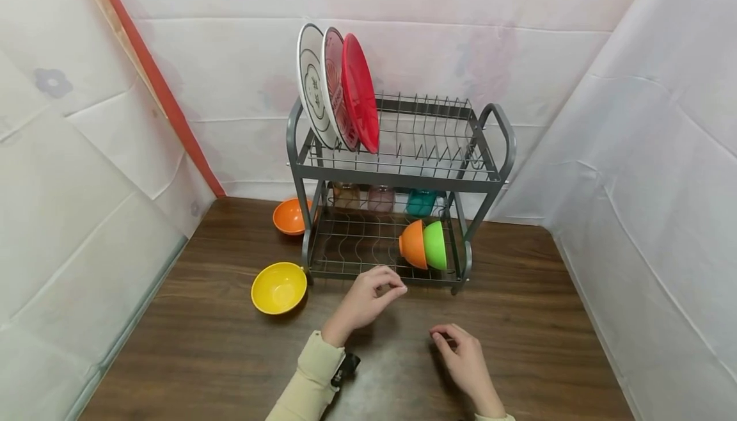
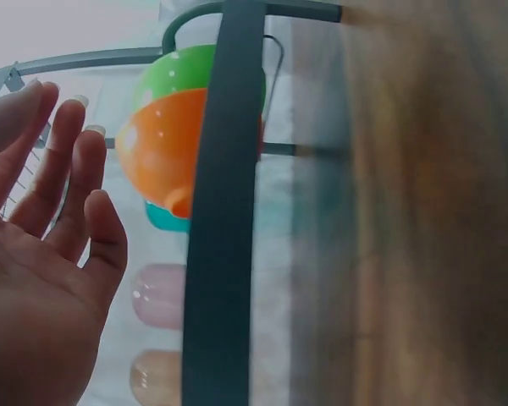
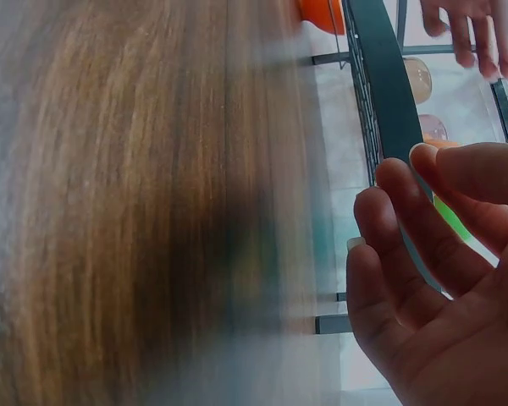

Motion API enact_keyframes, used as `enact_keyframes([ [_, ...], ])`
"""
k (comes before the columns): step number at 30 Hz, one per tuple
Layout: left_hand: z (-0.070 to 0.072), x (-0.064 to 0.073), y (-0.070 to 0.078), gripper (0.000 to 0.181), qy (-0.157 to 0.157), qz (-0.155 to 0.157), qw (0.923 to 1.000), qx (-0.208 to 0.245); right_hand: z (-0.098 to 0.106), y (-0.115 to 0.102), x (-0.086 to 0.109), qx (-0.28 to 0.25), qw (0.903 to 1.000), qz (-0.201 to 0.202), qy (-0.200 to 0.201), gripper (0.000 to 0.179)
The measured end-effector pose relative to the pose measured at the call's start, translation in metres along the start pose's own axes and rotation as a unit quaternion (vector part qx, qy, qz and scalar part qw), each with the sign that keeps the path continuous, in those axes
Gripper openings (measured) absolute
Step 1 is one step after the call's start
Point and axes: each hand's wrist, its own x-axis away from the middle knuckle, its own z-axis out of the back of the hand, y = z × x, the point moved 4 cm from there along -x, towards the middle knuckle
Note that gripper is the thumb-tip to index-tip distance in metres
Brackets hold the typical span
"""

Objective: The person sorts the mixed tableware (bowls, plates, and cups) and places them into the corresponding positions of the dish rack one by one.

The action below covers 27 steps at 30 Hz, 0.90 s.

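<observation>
My left hand hovers in front of the dish rack's lower front bar, fingers loosely bent and holding nothing. Closer to me on the right, my right hand is over the table, its fingers also loosely curled around nothing. On the rack's lower tier, an orange bowl and a green bowl stand on their sides, nested together at the right. A yellow bowl sits upright on the table, left of my left hand. Another orange bowl rests behind it, beside the rack's left leg.
The two-tier dark metal dish rack stands at the back of the wooden table. Two patterned plates and a red plate stand upright at its upper left. Several tinted cups, including a teal cup, line the lower back. White sheets surround the table.
</observation>
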Motion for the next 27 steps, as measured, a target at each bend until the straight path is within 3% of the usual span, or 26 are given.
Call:
enact_keyframes([
  [9, 0.005, 0.036, -0.012, 0.011, 0.022, 0.030, 0.9990, -0.023, 0.001, -0.001, -0.002, 0.010, 0.9999, 0.006, 0.004, 0.007],
  [15, 0.017, 0.055, -0.021, 0.008, 0.052, 0.067, 0.9921, -0.093, 0.005, -0.007, -0.005, 0.002, 0.9993, 0.016, 0.033, 0.012],
  [17, 0.024, 0.061, -0.024, 0.008, 0.070, 0.086, 0.9843, -0.137, 0.007, -0.010, -0.006, -0.002, 0.9991, 0.018, 0.037, 0.010],
  [21, 0.040, 0.070, -0.028, 0.006, 0.111, 0.112, 0.9606, -0.229, 0.009, -0.014, -0.009, -0.004, 0.9992, 0.009, 0.038, 0.009],
  [27, 0.069, 0.084, -0.036, 0.004, 0.178, 0.129, 0.9285, -0.299, 0.010, -0.023, -0.010, -0.021, 0.9993, -0.009, 0.030, 0.013],
])
